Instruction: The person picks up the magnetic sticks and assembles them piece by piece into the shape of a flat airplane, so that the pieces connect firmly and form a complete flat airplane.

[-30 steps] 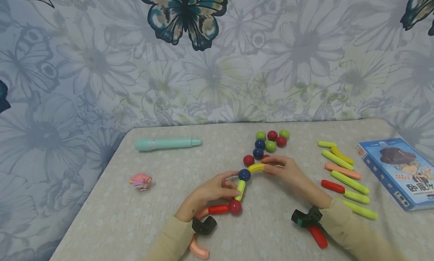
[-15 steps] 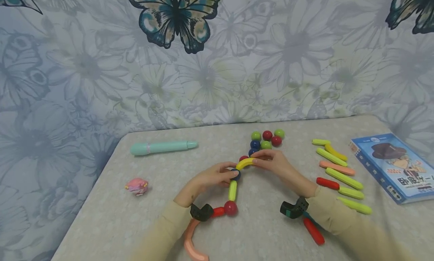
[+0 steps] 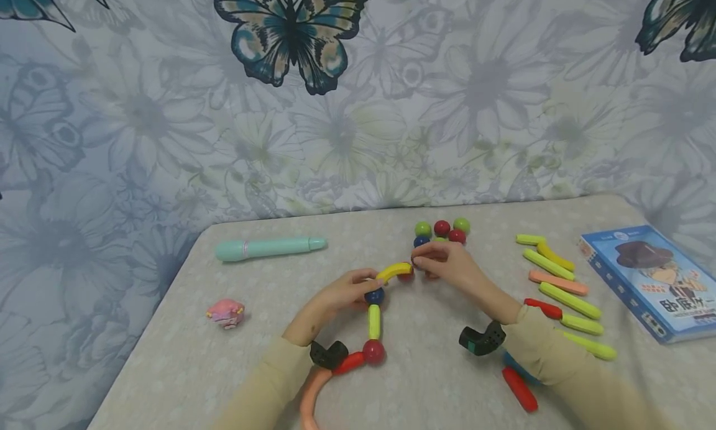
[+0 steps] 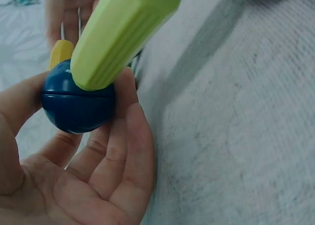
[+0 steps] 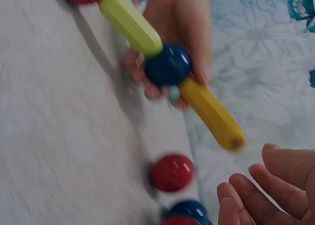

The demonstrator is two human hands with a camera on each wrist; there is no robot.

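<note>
My left hand [image 3: 338, 293] grips a blue ball [image 4: 78, 104] between thumb and fingers. A curved yellow stick [image 5: 216, 119] sticks out from the ball, its far end free. Joined to the ball's other side is a yellow-green stick [image 3: 374, 322], leading down to a red ball [image 3: 373, 352]. From there a red stick [image 3: 348, 363] and a curved orange piece [image 3: 311, 399] continue under my left wrist. My right hand [image 5: 270, 195] has its fingers loosely bent around nothing, just beyond the yellow tip. Below its fingertips lie a loose red ball [image 5: 172, 172] and a blue one [image 5: 189, 210].
More balls, green [image 3: 422, 228] and red [image 3: 442, 228], cluster at the back. Several sticks [image 3: 569, 297] lie in a column at right, beside a blue box [image 3: 654, 281]. One red stick [image 3: 520, 389] rests near my right sleeve. At left are a mint tube [image 3: 271, 248] and a pink toy [image 3: 226, 313].
My right hand has let go of the curved yellow stick, which stays on the blue ball. My left hand has shifted slightly left with the chain and now grips the blue ball.
</note>
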